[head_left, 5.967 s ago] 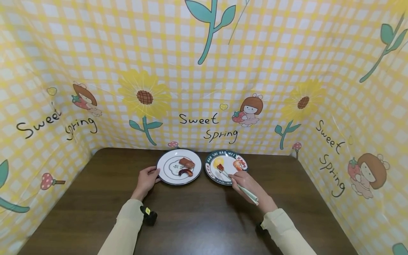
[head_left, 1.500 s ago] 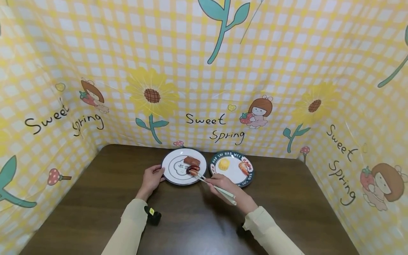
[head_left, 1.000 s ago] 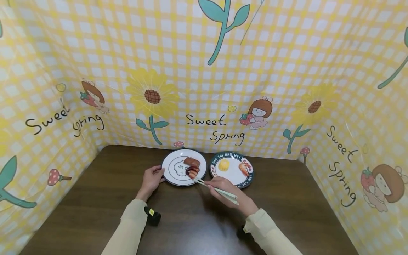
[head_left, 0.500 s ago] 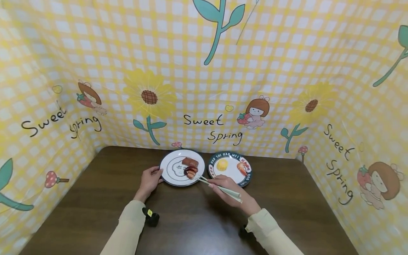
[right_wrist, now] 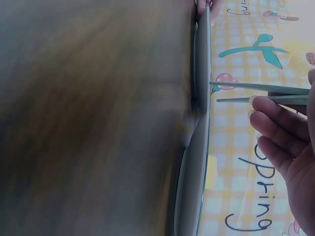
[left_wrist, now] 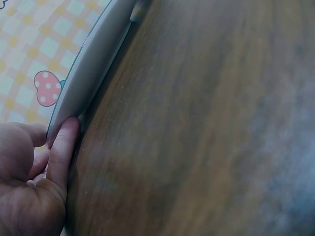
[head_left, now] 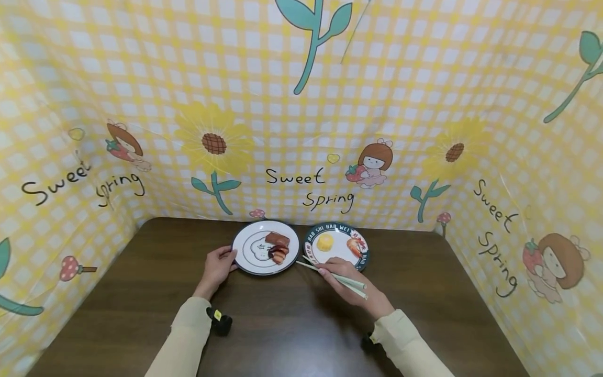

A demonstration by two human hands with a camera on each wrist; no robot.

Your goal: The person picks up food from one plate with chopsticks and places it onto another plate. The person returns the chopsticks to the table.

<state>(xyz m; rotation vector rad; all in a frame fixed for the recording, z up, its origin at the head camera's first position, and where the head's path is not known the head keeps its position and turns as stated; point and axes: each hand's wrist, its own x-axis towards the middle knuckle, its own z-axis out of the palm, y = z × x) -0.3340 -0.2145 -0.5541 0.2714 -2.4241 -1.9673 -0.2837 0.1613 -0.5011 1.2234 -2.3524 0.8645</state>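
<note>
In the head view, my left hand (head_left: 215, 269) pinches the near-left rim of a white, dark-rimmed plate (head_left: 246, 250); the left wrist view shows a finger under that plate's edge (left_wrist: 86, 69). On it lie a flat brown meat piece (head_left: 277, 239) and, against that, glossy dark-red striped pieces (head_left: 279, 255). My right hand (head_left: 347, 277) holds pale green chopsticks (head_left: 359, 284). Their tips are slightly apart with nothing between them, near the gap between the plates. Behind that hand sits a green-rimmed plate (head_left: 340, 253) bearing a round yellow piece (head_left: 324, 242) and an orange-white shrimp (head_left: 354, 247).
Both plates sit near the back edge of a dark brown wooden table (head_left: 282, 324). A yellow checked cloth (head_left: 301, 120) with printed flowers and lettering rises behind and along both sides.
A red-brown piece, gripped by the chopsticks over the green-rimmed plate earlier, now lies on the white plate. The chopsticks have let go and drawn back rightward. My left hand keeps its hold.
</note>
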